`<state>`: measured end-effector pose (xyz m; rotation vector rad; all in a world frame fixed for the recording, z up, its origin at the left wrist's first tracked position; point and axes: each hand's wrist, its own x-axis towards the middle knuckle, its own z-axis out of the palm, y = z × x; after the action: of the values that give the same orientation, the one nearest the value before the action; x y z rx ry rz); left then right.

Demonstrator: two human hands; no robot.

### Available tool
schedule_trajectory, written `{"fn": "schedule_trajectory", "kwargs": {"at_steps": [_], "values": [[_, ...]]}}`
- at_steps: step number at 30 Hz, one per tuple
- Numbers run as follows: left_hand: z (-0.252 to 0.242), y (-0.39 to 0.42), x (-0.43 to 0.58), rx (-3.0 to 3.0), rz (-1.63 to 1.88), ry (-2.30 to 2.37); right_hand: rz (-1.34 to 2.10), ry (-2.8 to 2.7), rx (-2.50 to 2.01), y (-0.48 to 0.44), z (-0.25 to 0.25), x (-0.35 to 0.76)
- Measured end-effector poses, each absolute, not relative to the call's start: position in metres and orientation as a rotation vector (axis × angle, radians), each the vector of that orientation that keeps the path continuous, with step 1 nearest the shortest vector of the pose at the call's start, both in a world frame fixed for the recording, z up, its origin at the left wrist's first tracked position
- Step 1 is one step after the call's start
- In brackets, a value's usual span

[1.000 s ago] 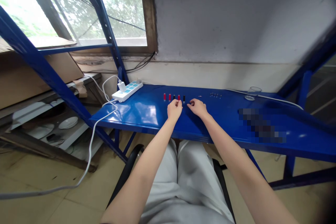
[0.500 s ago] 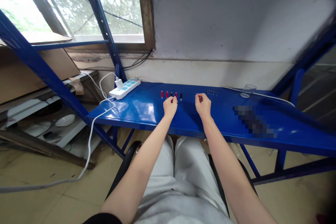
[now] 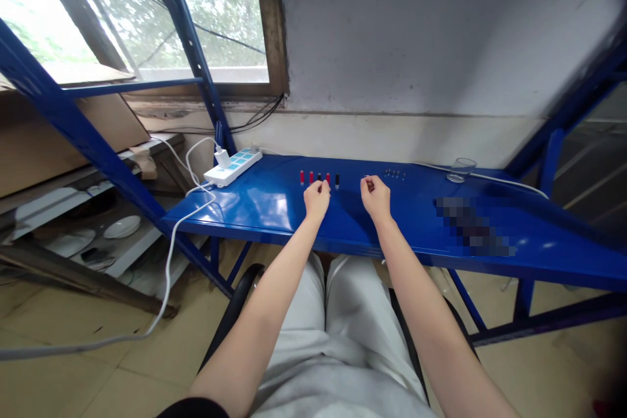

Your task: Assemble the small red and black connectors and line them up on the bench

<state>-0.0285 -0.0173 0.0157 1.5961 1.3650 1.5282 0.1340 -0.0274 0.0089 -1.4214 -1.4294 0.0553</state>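
My left hand (image 3: 317, 199) is closed in a pinch just above the blue tabletop (image 3: 264, 206), close to a row of small red and black sticks. What its fingers hold is too small to make out. A red stick (image 3: 302, 177) stands at the row's left end, another red stick (image 3: 311, 177) beside it, and a black stick (image 3: 337, 181) at the right end. My right hand (image 3: 377, 196) is also pinched, with a tiny pale tip showing at the fingers; its kind is unclear. Beyond it lie several tiny metallic pieces (image 3: 394, 174).
At the back left lies a white power strip (image 3: 235, 166) with a plug in it and a trailing white cable (image 3: 169, 255). A clear glass (image 3: 461, 170) rests at the back right. Nearer on the right is a blurred dark object (image 3: 473, 227). Blue rack posts flank the table.
My right hand has shifted slightly left, toward my left hand. My left hand stays nearly in place, and the row of sticks looks the same.
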Motion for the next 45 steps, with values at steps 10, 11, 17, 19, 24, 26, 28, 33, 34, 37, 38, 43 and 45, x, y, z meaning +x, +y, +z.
{"fn": "schedule_trajectory", "kwargs": {"at_steps": [10,11,17,19,24,26,28,33,34,37,38,43,45], "values": [[0.012,-0.014,-0.028,1.578,1.556,1.358,0.065,-1.436,-1.427,-0.027,0.009,0.134],[0.012,-0.014,-0.028,1.579,1.555,1.360,0.065,-1.436,-1.427,-0.028,0.009,0.134],[0.014,-0.015,-0.028,1.591,1.551,1.365,0.065,-1.436,-1.419,-0.027,0.008,0.134],[0.014,-0.015,-0.028,1.597,1.542,1.369,0.063,-1.436,-1.426,-0.027,0.008,0.134],[0.012,-0.014,-0.028,1.587,1.555,1.368,0.088,-1.414,-1.416,-0.028,0.008,0.134],[0.013,-0.014,-0.029,1.560,1.584,1.369,0.135,-1.412,-1.412,-0.026,0.007,0.133],[0.013,-0.013,-0.029,1.523,1.615,1.365,0.191,-1.458,-1.436,-0.021,0.005,0.132],[0.014,-0.012,-0.030,1.429,1.643,1.337,0.266,-1.621,-1.703,-0.001,0.007,0.122],[0.014,-0.011,-0.030,1.420,1.645,1.331,0.282,-1.640,-1.768,0.004,0.010,0.119],[0.012,-0.010,-0.029,1.415,1.649,1.314,0.348,-1.676,-1.939,0.015,0.017,0.110],[0.012,-0.010,-0.029,1.415,1.647,1.311,0.362,-1.677,-1.978,0.018,0.018,0.108],[0.013,-0.011,-0.030,1.423,1.640,1.313,0.327,-1.648,-2.029,0.029,0.017,0.097],[0.014,-0.013,-0.030,1.432,1.637,1.316,0.316,-1.628,-2.017,0.030,0.015,0.095]]}}
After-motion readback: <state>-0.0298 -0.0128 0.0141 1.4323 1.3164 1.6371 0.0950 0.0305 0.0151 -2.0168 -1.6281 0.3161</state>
